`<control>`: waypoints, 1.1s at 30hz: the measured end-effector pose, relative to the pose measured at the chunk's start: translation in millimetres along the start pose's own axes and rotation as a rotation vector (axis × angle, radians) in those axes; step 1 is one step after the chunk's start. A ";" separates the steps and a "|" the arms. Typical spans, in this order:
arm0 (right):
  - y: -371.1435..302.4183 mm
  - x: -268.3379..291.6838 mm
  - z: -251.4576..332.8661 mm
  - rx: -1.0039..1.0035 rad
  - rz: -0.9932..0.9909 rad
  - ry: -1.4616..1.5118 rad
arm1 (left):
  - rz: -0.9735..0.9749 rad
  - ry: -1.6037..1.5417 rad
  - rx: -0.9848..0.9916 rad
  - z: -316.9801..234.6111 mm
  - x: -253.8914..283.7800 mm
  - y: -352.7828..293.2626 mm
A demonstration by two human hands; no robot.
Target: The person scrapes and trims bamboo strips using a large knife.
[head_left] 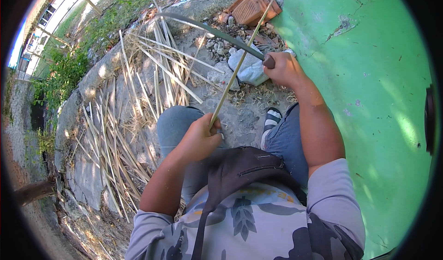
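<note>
Left hand (199,135) was clamped around the bamboo strip (242,59), which ran toward 1 o'clock. It was crossed by the curved blade (207,29), gripped in the right fist (284,68).

The person wore a short-sleeved grey shirt (258,223) printed with dark leaf shapes and a few yellowish marks. A black bag (244,167) with a zip hung across the chest on a dark strap (200,232). Blue-grey trousers (288,144) covered the legs, and a striped sandal (272,119) showed on one foot.
</note>
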State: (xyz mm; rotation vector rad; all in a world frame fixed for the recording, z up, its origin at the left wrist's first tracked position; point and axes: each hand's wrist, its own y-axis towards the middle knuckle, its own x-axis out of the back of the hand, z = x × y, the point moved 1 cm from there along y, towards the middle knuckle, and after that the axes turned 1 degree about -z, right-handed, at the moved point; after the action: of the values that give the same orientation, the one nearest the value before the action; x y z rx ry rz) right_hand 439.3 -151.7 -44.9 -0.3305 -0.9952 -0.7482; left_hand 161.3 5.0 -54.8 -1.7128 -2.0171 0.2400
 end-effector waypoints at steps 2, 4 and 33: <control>1.3 1.6 8.3 0.028 -0.003 0.003 | -0.023 0.023 -0.004 0.4 10.0 4.5; -10.8 -8.3 17.8 0.196 0.025 0.030 | -0.102 0.171 -0.115 13.4 13.7 12.0; -1.4 -10.1 -16.1 -0.090 -0.303 0.118 | -0.021 0.103 -0.141 29.7 21.4 18.1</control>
State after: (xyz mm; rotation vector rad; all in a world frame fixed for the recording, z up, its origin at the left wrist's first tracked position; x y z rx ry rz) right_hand 445.2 -157.6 -61.9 -0.2121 -0.9116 -1.0771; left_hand 161.3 34.4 -83.1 -1.7488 -2.0174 0.0027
